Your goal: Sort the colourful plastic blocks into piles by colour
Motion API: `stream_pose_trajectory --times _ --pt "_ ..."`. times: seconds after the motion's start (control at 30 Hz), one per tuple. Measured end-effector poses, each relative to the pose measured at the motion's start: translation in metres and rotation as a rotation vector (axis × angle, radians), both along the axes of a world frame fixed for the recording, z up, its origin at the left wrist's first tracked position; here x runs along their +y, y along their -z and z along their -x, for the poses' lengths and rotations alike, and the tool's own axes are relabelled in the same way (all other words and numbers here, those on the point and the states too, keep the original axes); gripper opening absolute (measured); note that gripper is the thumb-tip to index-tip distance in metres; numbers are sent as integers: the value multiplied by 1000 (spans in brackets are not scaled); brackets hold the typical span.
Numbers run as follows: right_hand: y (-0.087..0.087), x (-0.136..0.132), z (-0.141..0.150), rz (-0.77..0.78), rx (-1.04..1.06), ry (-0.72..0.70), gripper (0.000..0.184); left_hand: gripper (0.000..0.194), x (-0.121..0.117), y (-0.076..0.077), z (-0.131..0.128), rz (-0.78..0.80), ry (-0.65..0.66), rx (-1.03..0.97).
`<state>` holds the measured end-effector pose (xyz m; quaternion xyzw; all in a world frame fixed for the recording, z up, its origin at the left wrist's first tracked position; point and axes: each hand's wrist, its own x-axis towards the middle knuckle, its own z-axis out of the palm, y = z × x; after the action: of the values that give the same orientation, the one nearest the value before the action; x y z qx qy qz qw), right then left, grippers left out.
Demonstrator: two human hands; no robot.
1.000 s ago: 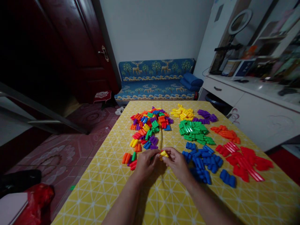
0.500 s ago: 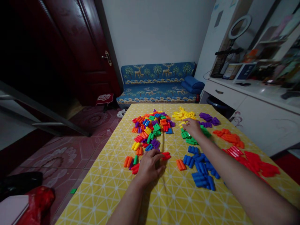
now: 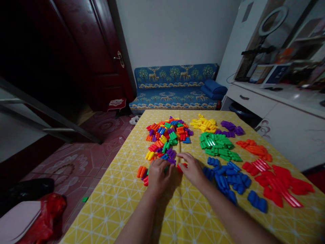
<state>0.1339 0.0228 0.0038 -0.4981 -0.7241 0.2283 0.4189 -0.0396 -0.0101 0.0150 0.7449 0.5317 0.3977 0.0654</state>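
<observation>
My left hand [image 3: 159,174] is low over the front of a mixed pile of coloured plastic blocks [image 3: 166,137], fingers curled down. A bit of a green block [image 3: 166,169] shows between its thumb and fingers. My right hand [image 3: 193,168] is just to its right, thumb and fingers bent around a red block [image 3: 181,166], partly hidden by the hand. Left of my left hand lie an orange block [image 3: 141,171] and a red block [image 3: 145,181]. Blue ribbed blocks [image 3: 230,178] lie right of my right wrist.
Sorted heaps of yellow [image 3: 204,124], green [image 3: 218,145], purple [image 3: 232,128], orange [image 3: 254,149] and red blocks [image 3: 279,181] lie on the yellow patterned tablecloth [image 3: 122,203]. A green block [image 3: 85,199] is on the floor. A blue sofa [image 3: 175,98] and white cabinet [image 3: 291,118] stand beyond.
My right hand has come back from the yellow heap to the red block beside my left hand. My left hand stays near the mixed pile. The view has shifted slightly.
</observation>
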Motion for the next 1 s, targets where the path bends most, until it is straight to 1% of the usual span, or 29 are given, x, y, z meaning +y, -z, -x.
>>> stream_pose_trajectory --times 0.07,0.13,0.17,0.2,0.23,0.27,0.33,0.37,0.43,0.53,0.6,0.63,0.67,0.77,0.83,0.9,1.0 --pt "9 -20 12 -60 -43 46 48 22 -1 -10 11 -55 -233 -1" --pt "21 -33 19 -88 -71 113 57 20 -1 -18 27 -54 -433 12" --pt "27 -37 21 -99 -83 142 59 20 -1 -21 36 -11 -503 33" --pt "32 -40 22 -108 -92 166 59 24 -1 -24 46 68 -547 60" --pt "36 -41 23 -117 -101 183 58 31 -2 -25 56 179 -569 81" --pt "39 -42 23 -124 -110 191 55 38 -4 -26 66 311 -560 93" --pt "39 -42 22 -128 -122 179 50 51 -10 -28 85 551 -454 103" --pt "36 -42 22 -125 -123 166 48 56 -14 -29 93 626 -395 103" --pt "30 -41 21 -112 -120 141 45 68 -24 -31 103 691 -288 95" --pt "22 -41 22 -93 -111 128 42 85 -37 -32 103 673 -169 97" --pt "19 -41 23 -82 -102 125 42 94 -42 -30 93 656 -128 145" --pt "19 -41 23 -77 -97 120 43 94 -42 -29 86 648 -131 180" --pt "20 -41 23 -73 -92 114 43 90 -41 -27 77 637 -144 213" --pt "22 -41 24 -58 -70 99 47 69 -32 -21 50 591 -193 269" --pt "23 -41 24 -46 -57 89 49 65 -21 -20 34 565 -201 286" --pt "24 -41 24 -36 -42 73 52 63 -9 -20 24 526 -202 280" --pt "24 -42 25 -23 -13 62 57 52 10 -17 18 453 -238 204"
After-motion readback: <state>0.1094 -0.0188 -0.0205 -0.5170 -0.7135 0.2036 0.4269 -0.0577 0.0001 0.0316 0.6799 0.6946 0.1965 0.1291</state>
